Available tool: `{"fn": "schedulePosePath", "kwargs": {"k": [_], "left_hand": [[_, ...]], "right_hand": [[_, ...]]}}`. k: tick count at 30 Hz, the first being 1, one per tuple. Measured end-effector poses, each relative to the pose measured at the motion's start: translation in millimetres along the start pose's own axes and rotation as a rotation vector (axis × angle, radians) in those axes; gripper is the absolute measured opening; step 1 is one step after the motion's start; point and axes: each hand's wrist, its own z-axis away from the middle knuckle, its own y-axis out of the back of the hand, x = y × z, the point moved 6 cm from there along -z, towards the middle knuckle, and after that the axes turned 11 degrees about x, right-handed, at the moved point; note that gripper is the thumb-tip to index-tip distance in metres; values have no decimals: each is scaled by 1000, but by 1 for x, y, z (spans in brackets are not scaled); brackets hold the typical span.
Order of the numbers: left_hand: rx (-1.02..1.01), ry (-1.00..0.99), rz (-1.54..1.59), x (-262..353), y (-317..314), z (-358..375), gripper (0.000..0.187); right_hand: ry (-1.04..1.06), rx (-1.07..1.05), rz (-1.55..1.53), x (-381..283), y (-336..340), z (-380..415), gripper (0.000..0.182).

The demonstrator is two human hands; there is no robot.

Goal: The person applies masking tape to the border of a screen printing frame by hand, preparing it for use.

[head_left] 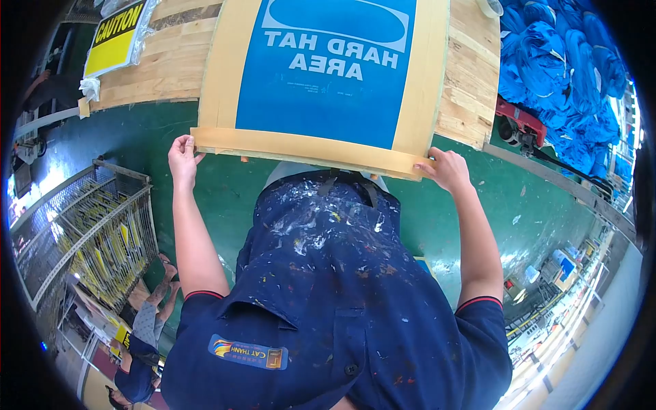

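A screen-printing frame [225, 82] with tan taped borders and a blue mesh reading "HARD HAT AREA" lies on a wooden table [171, 61]. My left hand [182, 156] grips the frame's near left corner. My right hand [445, 168] grips its near right corner. Both arms reach forward over my paint-spattered navy apron [328, 273].
A yellow "CAUTION" sign [116, 37] in plastic lies at the table's far left. A wire drying rack [89, 232] with yellow sheets stands on the left. Blue bags [567, 75] pile up on the right beside a red pallet jack [521, 123]. Another person [147, 328] crouches at lower left.
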Motion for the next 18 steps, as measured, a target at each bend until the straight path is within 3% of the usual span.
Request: {"fn": "schedulePosePath", "kwargs": {"k": [18], "left_hand": [[-19,25,-6,6,1,-2,17]], "right_hand": [[45,77,-54,6,-12,0,62]]}}
